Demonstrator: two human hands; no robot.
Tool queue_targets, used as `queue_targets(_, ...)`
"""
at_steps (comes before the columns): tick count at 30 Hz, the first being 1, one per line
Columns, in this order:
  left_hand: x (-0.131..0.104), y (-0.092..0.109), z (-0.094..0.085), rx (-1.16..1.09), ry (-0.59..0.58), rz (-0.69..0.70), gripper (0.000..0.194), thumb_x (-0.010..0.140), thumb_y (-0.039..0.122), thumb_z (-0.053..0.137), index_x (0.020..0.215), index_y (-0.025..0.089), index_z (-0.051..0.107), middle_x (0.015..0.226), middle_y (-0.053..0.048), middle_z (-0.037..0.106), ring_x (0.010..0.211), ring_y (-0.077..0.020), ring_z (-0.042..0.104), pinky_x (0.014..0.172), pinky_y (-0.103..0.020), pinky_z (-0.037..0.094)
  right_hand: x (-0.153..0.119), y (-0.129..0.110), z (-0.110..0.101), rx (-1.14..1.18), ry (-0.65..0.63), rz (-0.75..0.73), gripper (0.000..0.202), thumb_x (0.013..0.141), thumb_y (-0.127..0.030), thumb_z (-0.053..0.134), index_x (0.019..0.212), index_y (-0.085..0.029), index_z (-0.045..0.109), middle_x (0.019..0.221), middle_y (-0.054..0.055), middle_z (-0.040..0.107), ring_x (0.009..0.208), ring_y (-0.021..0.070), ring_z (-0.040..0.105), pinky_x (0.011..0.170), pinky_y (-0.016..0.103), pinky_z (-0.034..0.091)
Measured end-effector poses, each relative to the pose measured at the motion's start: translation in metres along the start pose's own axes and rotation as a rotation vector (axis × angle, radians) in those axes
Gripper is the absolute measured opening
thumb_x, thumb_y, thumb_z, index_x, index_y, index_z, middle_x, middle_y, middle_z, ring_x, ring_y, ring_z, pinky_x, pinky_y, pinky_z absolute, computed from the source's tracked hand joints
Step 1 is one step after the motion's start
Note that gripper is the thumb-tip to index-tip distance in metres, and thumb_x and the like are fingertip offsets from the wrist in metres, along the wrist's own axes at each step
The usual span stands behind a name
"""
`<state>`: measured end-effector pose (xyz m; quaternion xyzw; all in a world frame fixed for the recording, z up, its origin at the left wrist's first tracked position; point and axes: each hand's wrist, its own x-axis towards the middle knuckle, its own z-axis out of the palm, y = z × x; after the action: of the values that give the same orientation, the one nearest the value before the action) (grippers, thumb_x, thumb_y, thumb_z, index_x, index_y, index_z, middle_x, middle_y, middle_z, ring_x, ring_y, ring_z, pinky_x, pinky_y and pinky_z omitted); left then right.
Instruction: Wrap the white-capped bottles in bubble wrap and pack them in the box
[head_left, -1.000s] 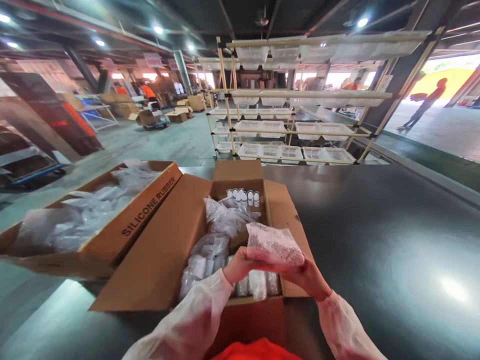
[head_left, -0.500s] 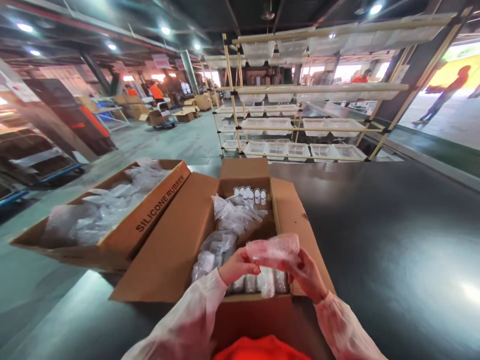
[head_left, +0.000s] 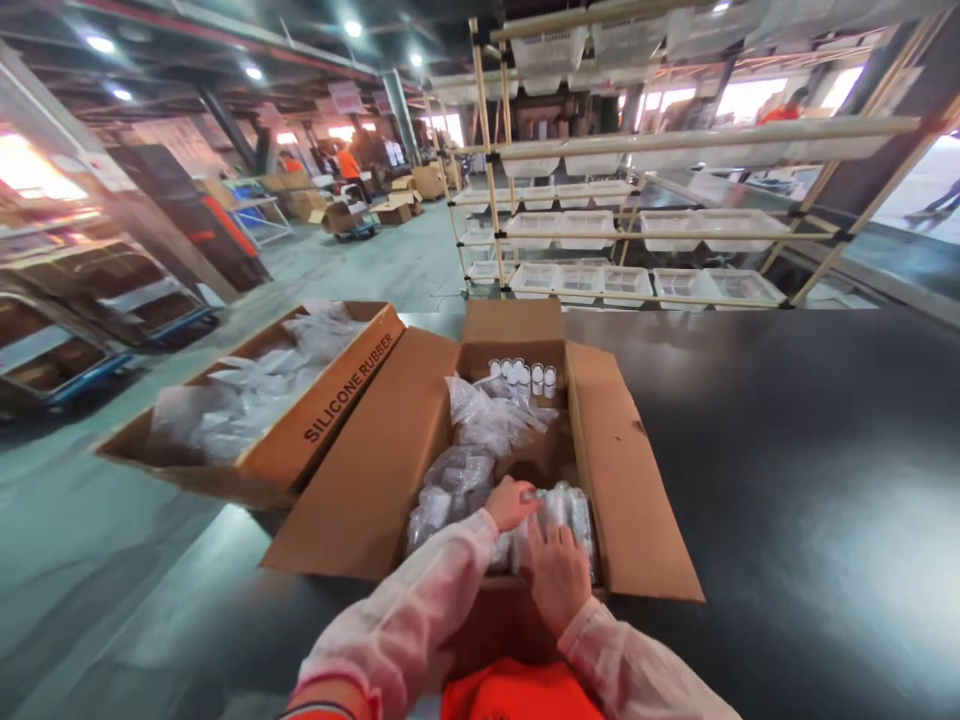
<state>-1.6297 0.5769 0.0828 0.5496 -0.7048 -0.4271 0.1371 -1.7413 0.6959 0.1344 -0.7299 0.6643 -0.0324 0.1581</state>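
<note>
Both hands are inside an open cardboard box (head_left: 439,430), at its near right corner. My left hand (head_left: 512,503) has its fingers closed at the upper left end of a bubble-wrapped pack (head_left: 553,508). Just below, my right hand (head_left: 556,572) lies on the wrapped packs with its fingers stretched out and thumb apart. What the pack contains is hidden by the wrap. More bubble-wrapped pieces (head_left: 459,470) fill the left side of the box. Crumpled clear plastic bags (head_left: 495,415) lie further back, and several small clear cylinders with white parts (head_left: 537,380) stand at the far end.
To the left stands another carton (head_left: 330,415), marked SILICONE RUBBER, full of clear plastic wrap. Both are on a dark tabletop (head_left: 787,450). Behind it rises a pipe rack (head_left: 705,142) holding white baskets (head_left: 679,285). Trolleys (head_left: 150,300) and a person in orange (head_left: 349,165) are further off.
Both hands have gone down into the box with the wrapped pack, which was held above it before. The right hand has turned and now lies over the packs. The view has shifted.
</note>
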Motion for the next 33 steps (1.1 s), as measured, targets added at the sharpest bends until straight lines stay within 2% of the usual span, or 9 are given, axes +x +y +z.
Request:
queue_targets(4, 0.003, -0.005, 0.004, 0.017, 0.049, 0.081, 0.046, 0.078, 0.034, 0.061, 0.118, 0.010, 0.062, 0.117, -0.017, 0.057, 0.098, -0.0249, 0.059, 0.087, -0.034, 0.046, 0.010, 0.002, 0.002, -0.004, -0.088, -0.123, 0.042, 0.081, -0.016, 0.062, 0.122, -0.013, 0.058, 0.112, 0.016, 0.064, 0.103, 0.0339, 0.059, 0.084, 0.047, 0.048)
queue_targets(8, 0.004, -0.021, -0.039, 0.252, 0.364, -0.042, 0.055, 0.066, 0.027, 0.073, 0.117, 0.014, 0.059, 0.129, -0.018, 0.049, 0.119, -0.0325, 0.046, 0.098, -0.042, 0.038, 0.021, 0.003, 0.000, 0.012, -0.207, -0.179, 0.031, 0.080, -0.011, 0.057, 0.110, -0.012, 0.063, 0.107, 0.015, 0.066, 0.100, 0.0328, 0.062, 0.087, 0.048, 0.046)
queue_targets(10, 0.008, -0.029, -0.063, 0.298, 0.401, -0.183, 0.043, 0.059, 0.022, 0.076, 0.100, 0.013, 0.065, 0.122, -0.018, 0.053, 0.122, -0.0377, 0.041, 0.097, -0.046, 0.035, 0.025, 0.004, -0.003, -0.004, -0.229, -0.174, 0.033, 0.078, -0.013, 0.060, 0.110, -0.011, 0.063, 0.105, 0.016, 0.067, 0.098, 0.0345, 0.063, 0.087, 0.050, 0.046)
queue_targets(13, 0.014, -0.033, -0.090, 0.199, 0.256, -0.235, 0.010, 0.066, 0.019, 0.069, 0.068, 0.013, 0.062, 0.083, -0.010, 0.063, 0.097, -0.0299, 0.056, 0.085, -0.038, 0.041, 0.036, 0.016, -0.012, 0.138, -0.165, -0.199, 0.035, 0.075, -0.021, 0.066, 0.109, -0.012, 0.064, 0.106, 0.016, 0.066, 0.101, 0.0334, 0.061, 0.088, 0.047, 0.046)
queue_targets(15, 0.015, -0.025, -0.101, 0.069, 0.207, -0.135, 0.014, 0.073, 0.025, 0.064, 0.068, 0.013, 0.060, 0.070, -0.004, 0.060, 0.079, -0.0204, 0.058, 0.074, -0.031, 0.043, 0.051, 0.031, -0.021, 0.386, -0.039, -0.237, 0.036, 0.075, -0.023, 0.065, 0.110, -0.014, 0.063, 0.110, 0.014, 0.064, 0.103, 0.0283, 0.060, 0.091, 0.041, 0.046)
queue_targets(18, 0.009, 0.003, -0.108, -0.502, 0.094, -0.007, 0.030, 0.069, 0.036, 0.071, 0.084, 0.012, 0.061, 0.076, -0.002, 0.063, 0.070, -0.0151, 0.059, 0.066, -0.027, 0.045, 0.082, 0.055, -0.036, 0.812, 0.106, -0.140, 0.057, 0.072, -0.038, 0.067, 0.123, -0.016, 0.054, 0.126, 0.015, 0.055, 0.113, 0.0272, 0.054, 0.093, 0.042, 0.046)
queue_targets(22, 0.000, 0.042, -0.105, -1.138, -0.110, -0.033, 0.043, 0.059, 0.028, 0.082, 0.093, 0.014, 0.060, 0.075, -0.002, 0.067, 0.064, -0.0152, 0.063, 0.065, -0.029, 0.051, 0.113, 0.073, -0.047, 1.334, -0.040, 0.181, 0.110, 0.042, -0.050, 0.086, 0.136, -0.016, 0.040, 0.132, 0.018, 0.051, 0.114, 0.0297, 0.054, 0.091, 0.042, 0.047)
queue_targets(27, 0.007, 0.054, -0.100, -1.375, -0.267, 0.020, 0.032, 0.067, 0.021, 0.070, 0.096, 0.013, 0.060, 0.084, -0.008, 0.071, 0.075, -0.0232, 0.069, 0.070, -0.038, 0.056, 0.108, 0.090, -0.040, 1.782, -0.409, 0.008, 0.053, 0.045, -0.036, 0.091, 0.084, -0.012, 0.066, 0.068, 0.000, 0.063, 0.058, 0.0091, 0.057, 0.059, 0.022, 0.046)
queue_targets(33, 0.026, 0.036, -0.091, -1.362, -0.350, -0.043, 0.027, 0.066, 0.017, 0.067, 0.093, 0.013, 0.061, 0.080, -0.007, 0.071, 0.071, -0.0250, 0.069, 0.066, -0.039, 0.056, 0.092, 0.114, -0.042, 1.882, -0.234, 0.134, 0.041, 0.052, -0.039, 0.089, 0.075, -0.015, 0.064, 0.063, -0.003, 0.059, 0.055, 0.0060, 0.054, 0.054, 0.017, 0.043)
